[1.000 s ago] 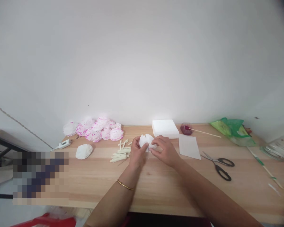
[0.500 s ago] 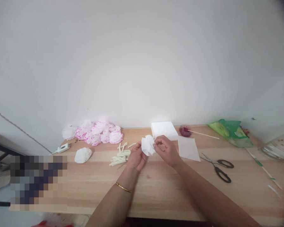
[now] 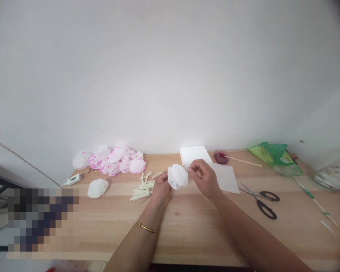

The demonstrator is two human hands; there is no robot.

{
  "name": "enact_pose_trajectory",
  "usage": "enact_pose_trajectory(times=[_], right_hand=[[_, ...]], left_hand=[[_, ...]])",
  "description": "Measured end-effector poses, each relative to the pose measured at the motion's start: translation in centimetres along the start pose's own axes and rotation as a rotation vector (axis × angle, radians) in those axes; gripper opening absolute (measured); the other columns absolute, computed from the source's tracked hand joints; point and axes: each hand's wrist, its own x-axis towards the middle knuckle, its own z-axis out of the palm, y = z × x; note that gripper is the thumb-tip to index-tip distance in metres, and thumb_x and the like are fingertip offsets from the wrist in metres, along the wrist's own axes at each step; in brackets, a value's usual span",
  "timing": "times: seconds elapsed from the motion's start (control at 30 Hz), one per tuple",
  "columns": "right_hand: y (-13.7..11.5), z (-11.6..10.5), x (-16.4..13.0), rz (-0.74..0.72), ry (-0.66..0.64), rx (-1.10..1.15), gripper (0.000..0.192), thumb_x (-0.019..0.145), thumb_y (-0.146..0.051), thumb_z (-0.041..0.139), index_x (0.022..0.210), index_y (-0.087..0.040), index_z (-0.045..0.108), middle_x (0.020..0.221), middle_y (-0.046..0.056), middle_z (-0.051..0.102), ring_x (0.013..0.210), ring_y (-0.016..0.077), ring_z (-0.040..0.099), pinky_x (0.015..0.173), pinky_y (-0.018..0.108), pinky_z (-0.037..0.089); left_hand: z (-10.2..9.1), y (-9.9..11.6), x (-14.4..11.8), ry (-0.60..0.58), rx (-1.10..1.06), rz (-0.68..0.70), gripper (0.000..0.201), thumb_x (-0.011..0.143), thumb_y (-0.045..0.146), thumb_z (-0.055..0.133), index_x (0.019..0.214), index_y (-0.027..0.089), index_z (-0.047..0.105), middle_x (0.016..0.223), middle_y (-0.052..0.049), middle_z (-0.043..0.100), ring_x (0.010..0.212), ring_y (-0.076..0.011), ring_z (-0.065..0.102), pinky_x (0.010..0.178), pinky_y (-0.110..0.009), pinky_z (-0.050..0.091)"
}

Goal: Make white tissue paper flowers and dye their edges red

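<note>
A white tissue-paper flower [image 3: 177, 176] is held up above the wooden table [image 3: 187, 223], between both hands. My left hand [image 3: 161, 190] grips it from below and behind. My right hand [image 3: 204, 177] pinches a petal at the flower's right edge with thumb and fingers. A gold bangle sits on my left wrist. Just left of the hands lies a heap of pale cream sticks [image 3: 143, 186]. Behind the hands stands a white stack of tissue paper [image 3: 194, 154], and a single white sheet [image 3: 227, 178] lies to the right.
A pile of pink-and-white paper flowers [image 3: 113, 158] lies at the back left, with a plain white flower [image 3: 98, 187] and a small white tool [image 3: 72, 180] nearby. Black scissors [image 3: 262, 202], a dish of red dye with a stick [image 3: 221, 156], a green bag [image 3: 274, 155] and green-wrapped sticks [image 3: 314, 200] are on the right.
The flower has been lifted a little off the table and turned with its face toward me. My right hand has shifted from its lower edge to pinch the right side.
</note>
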Motion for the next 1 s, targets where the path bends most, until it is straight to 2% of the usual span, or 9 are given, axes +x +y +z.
enact_pose_trajectory(times=[0.07,0.2,0.33,0.43,0.53,0.67,0.73,0.83,1.0], right_hand=[[-0.2,-0.2,0.0,-0.012,0.016,-0.01,0.006,0.085,-0.018,0.05,0.08,-0.021,0.051,0.081,0.003,0.054,0.074,0.0164,0.051,0.07,0.033,0.044],[-0.5,0.3,-0.3,-0.096,-0.108,-0.029,0.004,0.082,-0.02,0.055,0.086,-0.021,0.054,0.084,0.004,0.054,0.076,0.0173,0.052,0.071,0.034,0.045],[-0.4,0.8,-0.5,-0.074,-0.182,-0.049,0.006,0.084,-0.019,0.052,0.08,-0.021,0.054,0.083,0.005,0.054,0.077,0.0176,0.052,0.07,0.034,0.045],[-0.1,0.4,-0.1,-0.05,-0.152,-0.046,0.011,0.086,-0.018,0.048,0.075,-0.021,0.05,0.08,0.004,0.051,0.075,0.0174,0.051,0.068,0.033,0.044],[0.3,-0.3,0.3,-0.041,-0.088,-0.081,0.012,0.087,-0.02,0.045,0.075,-0.021,0.047,0.079,0.004,0.049,0.074,0.0177,0.049,0.067,0.033,0.043],[0.1,-0.7,0.3,-0.09,-0.065,-0.143,0.003,0.087,-0.023,0.049,0.086,-0.021,0.051,0.086,0.006,0.051,0.079,0.0196,0.049,0.072,0.037,0.043],[-0.2,-0.5,0.1,-0.12,-0.108,-0.154,0.007,0.086,-0.025,0.053,0.091,-0.022,0.054,0.09,0.007,0.052,0.084,0.0209,0.051,0.077,0.039,0.044],[-0.6,0.2,-0.4,-0.136,-0.187,-0.159,0.008,0.083,-0.028,0.057,0.089,-0.022,0.057,0.089,0.007,0.052,0.087,0.0217,0.052,0.08,0.04,0.043],[-0.6,0.9,-0.6,-0.08,-0.193,-0.164,0.004,0.083,-0.022,0.055,0.079,-0.022,0.058,0.085,0.005,0.052,0.083,0.0204,0.052,0.078,0.038,0.044]], left_hand=[[-0.3,-0.1,0.2,0.022,0.045,0.01,0.031,0.058,0.022,0.077,0.087,0.013,0.073,0.081,-0.007,0.071,0.07,-0.0161,0.062,0.059,-0.023,0.044],[-0.7,-0.1,0.4,0.012,0.124,0.076,0.03,0.062,0.022,0.074,0.091,0.014,0.071,0.09,-0.007,0.07,0.08,-0.0179,0.062,0.068,-0.025,0.046],[-0.8,0.0,0.4,-0.021,0.211,0.138,0.026,0.063,0.022,0.074,0.089,0.016,0.072,0.095,-0.007,0.069,0.085,-0.0185,0.061,0.073,-0.025,0.046],[-0.7,0.0,0.3,-0.056,0.171,0.112,0.027,0.065,0.022,0.073,0.091,0.016,0.071,0.094,-0.007,0.069,0.081,-0.0172,0.061,0.072,-0.026,0.046],[-0.5,-0.1,0.2,-0.07,0.031,0.004,0.027,0.061,0.024,0.075,0.087,0.016,0.07,0.084,-0.006,0.07,0.073,-0.0169,0.062,0.068,-0.027,0.046],[-0.3,-0.2,0.3,-0.05,-0.028,-0.024,0.03,0.058,0.024,0.078,0.086,0.014,0.07,0.082,-0.007,0.07,0.072,-0.0174,0.063,0.069,-0.028,0.045],[-0.4,-0.3,0.3,-0.018,-0.003,-0.014,0.033,0.059,0.023,0.078,0.09,0.014,0.069,0.083,-0.007,0.071,0.071,-0.0166,0.062,0.068,-0.027,0.045],[-0.6,-0.4,0.4,0.006,0.076,0.012,0.034,0.06,0.023,0.076,0.093,0.014,0.069,0.085,-0.006,0.07,0.072,-0.0162,0.062,0.068,-0.026,0.044],[-0.9,-0.1,0.4,0.005,0.254,0.104,0.028,0.064,0.022,0.073,0.091,0.015,0.07,0.094,-0.008,0.069,0.083,-0.0186,0.061,0.073,-0.027,0.045]])
